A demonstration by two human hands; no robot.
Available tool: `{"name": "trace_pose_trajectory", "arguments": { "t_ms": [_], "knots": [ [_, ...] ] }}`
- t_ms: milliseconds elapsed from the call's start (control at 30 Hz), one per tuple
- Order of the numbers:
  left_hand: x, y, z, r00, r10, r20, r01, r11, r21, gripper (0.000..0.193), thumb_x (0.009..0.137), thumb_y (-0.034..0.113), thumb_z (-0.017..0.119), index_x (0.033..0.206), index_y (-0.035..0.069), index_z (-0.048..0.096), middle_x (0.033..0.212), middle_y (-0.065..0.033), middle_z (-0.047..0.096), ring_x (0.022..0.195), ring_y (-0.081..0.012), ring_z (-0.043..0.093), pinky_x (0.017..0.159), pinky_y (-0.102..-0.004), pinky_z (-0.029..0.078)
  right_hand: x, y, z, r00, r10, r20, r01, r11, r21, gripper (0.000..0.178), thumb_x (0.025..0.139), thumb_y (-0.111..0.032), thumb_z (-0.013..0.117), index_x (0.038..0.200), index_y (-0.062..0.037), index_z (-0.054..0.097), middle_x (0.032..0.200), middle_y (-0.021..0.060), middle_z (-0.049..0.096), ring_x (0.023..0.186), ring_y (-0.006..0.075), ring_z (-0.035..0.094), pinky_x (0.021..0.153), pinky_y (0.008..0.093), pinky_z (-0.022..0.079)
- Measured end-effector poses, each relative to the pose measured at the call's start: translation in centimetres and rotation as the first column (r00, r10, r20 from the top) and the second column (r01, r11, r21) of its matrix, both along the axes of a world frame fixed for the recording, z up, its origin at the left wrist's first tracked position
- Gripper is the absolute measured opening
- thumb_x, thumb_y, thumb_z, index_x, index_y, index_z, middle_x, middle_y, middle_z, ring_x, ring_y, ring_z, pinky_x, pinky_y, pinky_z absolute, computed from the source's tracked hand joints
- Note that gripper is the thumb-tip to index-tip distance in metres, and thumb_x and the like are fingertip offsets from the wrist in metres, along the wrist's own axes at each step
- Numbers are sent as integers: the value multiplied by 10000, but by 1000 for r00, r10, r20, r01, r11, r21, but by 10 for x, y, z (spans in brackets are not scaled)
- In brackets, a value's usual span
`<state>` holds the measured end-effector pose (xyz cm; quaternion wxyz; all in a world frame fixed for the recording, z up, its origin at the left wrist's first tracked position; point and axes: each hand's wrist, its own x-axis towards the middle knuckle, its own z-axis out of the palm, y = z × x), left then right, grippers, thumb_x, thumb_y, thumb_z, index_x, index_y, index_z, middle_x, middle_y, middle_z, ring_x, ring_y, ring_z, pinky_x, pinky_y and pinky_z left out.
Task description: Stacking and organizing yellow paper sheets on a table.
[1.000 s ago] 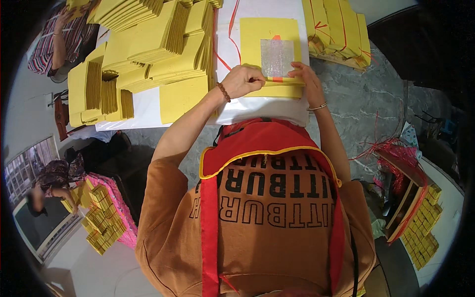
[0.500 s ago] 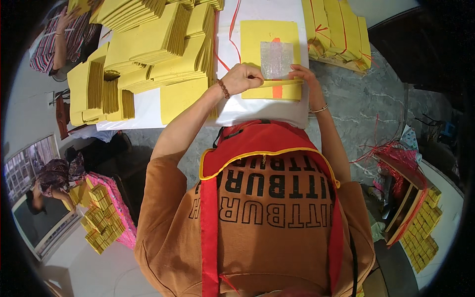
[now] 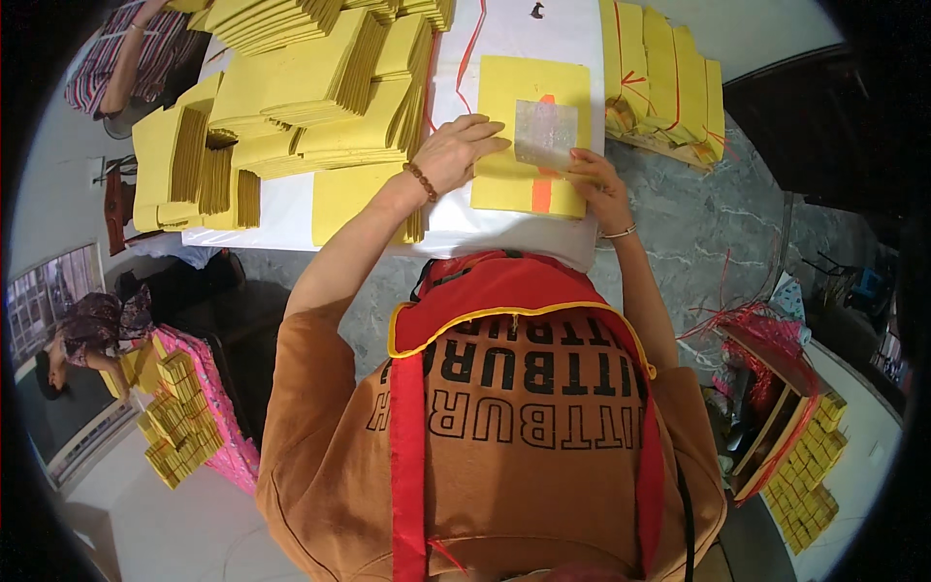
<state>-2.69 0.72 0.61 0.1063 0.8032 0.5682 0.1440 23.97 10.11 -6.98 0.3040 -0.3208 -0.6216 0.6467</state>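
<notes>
A yellow paper sheet [image 3: 499, 189] lies flat on the white-topped table, with an orange strip [image 3: 542, 194] down its middle and a thin silvery square [image 3: 545, 134] on top. At the sheet's left edge, my left hand [image 3: 458, 153] rests palm down, fingers stretched out and holding nothing. On the opposite side, my right hand [image 3: 601, 189] has bent fingertips, slightly apart, at the lower right corner of the silvery square. Whether they lift that corner is too small to tell. Part of the yellow sheet's right edge is hidden under this hand.
Tall piles of folded yellow paper [image 3: 291, 82] fill the table's left side. Yellow bundles tied with red string [image 3: 669, 82] stand on the right. A red ribbon [image 3: 469, 58] crosses the white tabletop [image 3: 451, 228]. Other people work at the left, one beside stacked yellow packets [image 3: 184, 417].
The raised yellow fold near the sheet's lower part now lies flat. My left hand has let go, opened and moved left; my right hand has shifted down to the silvery square's corner.
</notes>
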Motion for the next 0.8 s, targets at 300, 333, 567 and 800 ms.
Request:
{"name": "trace_pose_trajectory", "arguments": {
  "t_ms": [300,333,567,800],
  "knots": [
    [21,-37,23,999,-40,-15,42,986,160,369,737,46,545,1101,94,585,1108,-128,587,1007,-272,569,844,-381,463,11,-5,55,903,-159,400,-309,408,859,256,764,-216,636,1018,-181,634,1243,62,532,1180,264,458,955,393,316],
    [22,-40,19,999,-38,-11,39,987,158,369,737,46,545,1101,94,585,1108,-128,587,1007,-272,569,844,-381,463,15,-7,50,895,-32,445,-372,496,784,246,761,-210,635,1005,-178,635,1203,45,559,1152,236,483,936,385,323],
    [28,-29,15,753,530,389,-390,836,-386,314,886,310,507,994,29,597,766,-180,611,711,-330,604,624,-418,458,8,-4,35,787,-57,614,-277,857,435,294,771,-252,658,1009,-84,614,853,86,665,776,236,633,646,322,447],
    [24,-8,-23,496,691,526,-426,722,-545,323,862,291,550,1052,36,610,827,-174,656,733,-252,644,662,-347,482,-21,-5,55,956,-119,268,111,993,43,419,797,-129,660,1184,-29,535,850,41,642,739,70,562,625,219,443]
  ]
}}
